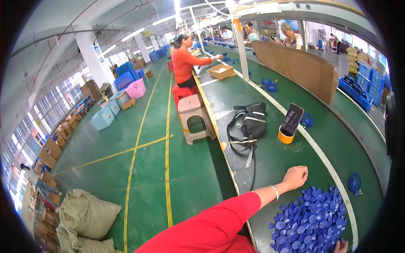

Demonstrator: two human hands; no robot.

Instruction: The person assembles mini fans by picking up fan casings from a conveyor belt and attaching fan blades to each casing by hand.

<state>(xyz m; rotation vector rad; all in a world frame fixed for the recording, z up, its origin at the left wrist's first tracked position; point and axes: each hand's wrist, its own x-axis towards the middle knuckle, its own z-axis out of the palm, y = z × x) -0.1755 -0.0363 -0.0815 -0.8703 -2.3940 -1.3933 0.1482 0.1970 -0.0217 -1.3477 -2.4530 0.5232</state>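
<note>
My left hand (295,177), at the end of a red sleeve with a bracelet at the wrist, is over the grey worktop just beyond a heap of small round blue plastic pieces (310,219). Its fingers are curled in, and whatever they may hold is hidden. At the bottom edge, only a few fingers of my right hand (341,247) show, beside the near right side of the heap. The rest of that hand is cut off by the frame.
A phone (292,119) leans in an orange tape roll (286,135) ahead, near a black bag (253,120). Blue basket-like parts (355,184) lie on the green conveyor belt (325,139). A co-worker in orange (185,63) sits farther along, past a stool (195,114).
</note>
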